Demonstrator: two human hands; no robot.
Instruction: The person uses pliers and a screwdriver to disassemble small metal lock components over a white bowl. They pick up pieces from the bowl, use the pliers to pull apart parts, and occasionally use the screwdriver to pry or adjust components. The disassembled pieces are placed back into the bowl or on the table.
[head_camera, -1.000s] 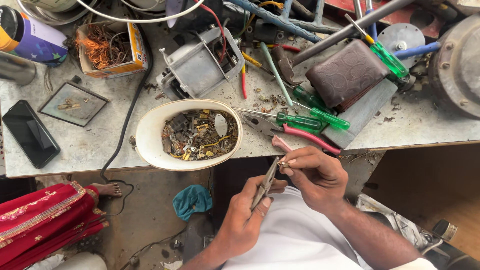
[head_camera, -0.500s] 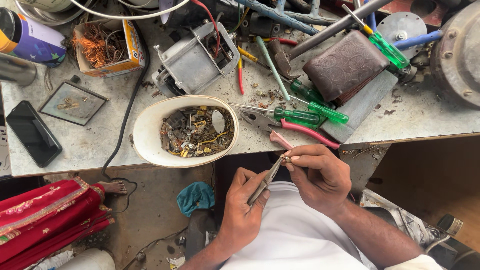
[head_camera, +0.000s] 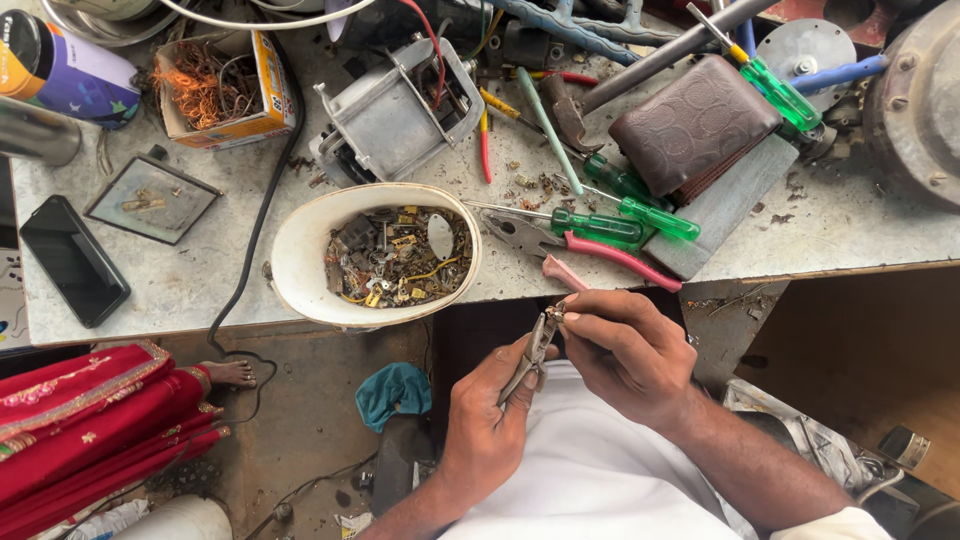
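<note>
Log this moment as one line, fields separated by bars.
left hand: grips small pliers | right hand: fingertips at plier tip, pinching tiny part | nearby: white bowl of scrap parts, pink-handled pliers on bench

A scuffed grey workbench (head_camera: 200, 290) stands over a dusty concrete floor (head_camera: 300, 420).

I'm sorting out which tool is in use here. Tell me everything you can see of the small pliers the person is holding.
The small grey metal pliers look bare steel, slim, with two thin handles and a short narrow nose. They sit tilted, nose up toward the bench edge, handles down in the left hand, whose fingers wrap them. The nose pinches a tiny part, too small to identify, which the right hand touches with its fingertips. The pliers are held over the person's lap, below the grey worn metal bench, touching nothing else.
</note>
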